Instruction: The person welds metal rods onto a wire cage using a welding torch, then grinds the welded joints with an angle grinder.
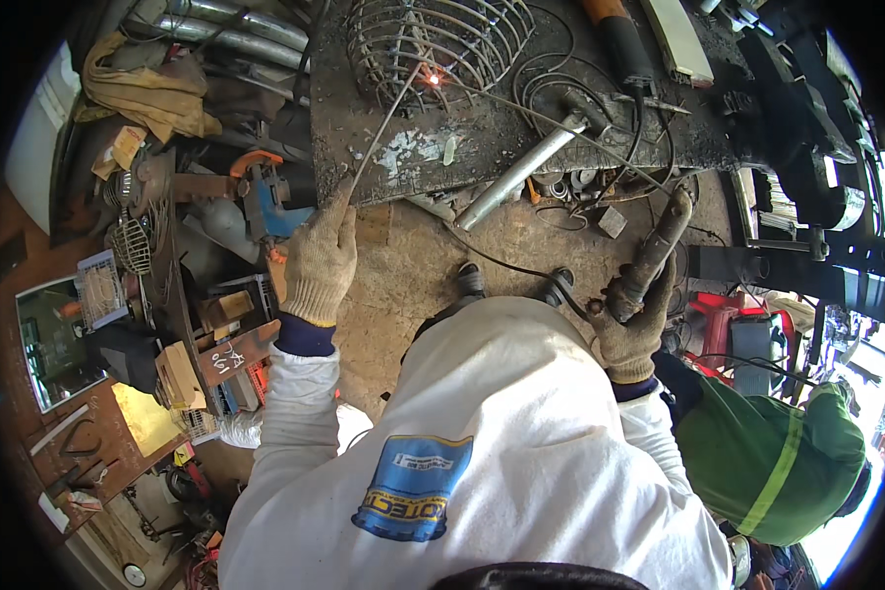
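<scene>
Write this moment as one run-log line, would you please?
left hand: holds thin rod | right hand: grips electrode holder | wire cage: on workbench, glowing spot at near side

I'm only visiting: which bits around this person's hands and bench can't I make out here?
All in the head view:
Wire cage: its far side is cut off by the top edge.
Metal at the glowing spot: hidden by glare.
Orange-and-black tool: upper end cut off by the top edge.
Thin rod: near end hidden in the gloved left hand.
Right hand: fingers partly hidden behind the holder.
</scene>
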Demonstrator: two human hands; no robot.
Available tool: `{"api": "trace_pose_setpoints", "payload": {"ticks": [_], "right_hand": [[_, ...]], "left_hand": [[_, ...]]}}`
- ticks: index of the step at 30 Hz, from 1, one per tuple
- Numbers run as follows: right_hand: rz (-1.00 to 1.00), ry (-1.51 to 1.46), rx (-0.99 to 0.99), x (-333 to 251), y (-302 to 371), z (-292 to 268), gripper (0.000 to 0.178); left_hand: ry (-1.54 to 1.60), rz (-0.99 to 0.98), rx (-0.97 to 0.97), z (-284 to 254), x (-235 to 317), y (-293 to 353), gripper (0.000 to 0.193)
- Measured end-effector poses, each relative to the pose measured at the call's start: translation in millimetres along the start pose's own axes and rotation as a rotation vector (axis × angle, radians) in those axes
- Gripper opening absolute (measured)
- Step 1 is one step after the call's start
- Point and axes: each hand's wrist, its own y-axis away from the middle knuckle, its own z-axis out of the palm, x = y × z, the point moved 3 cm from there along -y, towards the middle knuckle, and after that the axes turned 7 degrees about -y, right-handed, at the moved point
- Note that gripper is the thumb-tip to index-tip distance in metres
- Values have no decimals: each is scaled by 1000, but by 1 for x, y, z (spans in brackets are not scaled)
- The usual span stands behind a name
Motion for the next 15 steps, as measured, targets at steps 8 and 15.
{"api": "trace_pose_setpoints", "payload": {"ticks": [8, 15], "right_hand": [[-179, -7, -46, 1, -2, 1, 109], [-144, -94, -65, 4, 2, 1, 101]], "left_hand": [[135, -9, 105, 3, -4, 1, 29], [342, -12, 95, -1, 1, 1, 18]]}}
